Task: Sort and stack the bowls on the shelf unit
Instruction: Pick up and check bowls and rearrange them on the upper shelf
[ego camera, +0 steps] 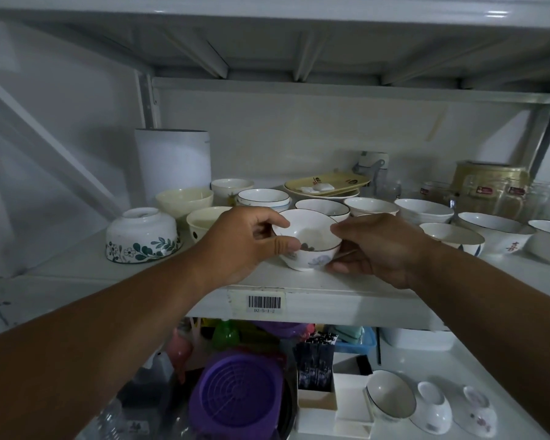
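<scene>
Left hand [248,242]: curled around the near-left rim of a small white ceramic bowl with a pale blue flower on its outer wall [308,241]; thumb laid along the near rim, fingers over the far-left edge.

Right hand [378,246]: gripping the same bowl from the right, fingertips on the far-right rim, thumb low against the outer wall. A thin pale stick-like item sits between thumb and palm; what it is cannot be told.

Held item: the bowl is upright, mouth up, directly between the two hands at the front edge of the white metal shelf [299,282]. Whether its foot rests on the shelf or is just lifted cannot be told. Being round, it has no long axis; both hands are equally near.

Beyond the hands: white bowls with dark rim lines [323,206], just behind the held bowl, and a plain white bowl [370,206] beside them.

Left of the left hand: cream bowls [185,200], then an upturned white bowl with a green leaf pattern [142,236].

Right of the right hand: further white bowls, one with red characters on its wall [492,231], well apart.

Judgement: matching partners probably lie away from the body, so the coming move would be up and back, clearing neighbouring rims.

Below the hands: a purple round plastic strainer [238,395] on the lower shelf.
</scene>
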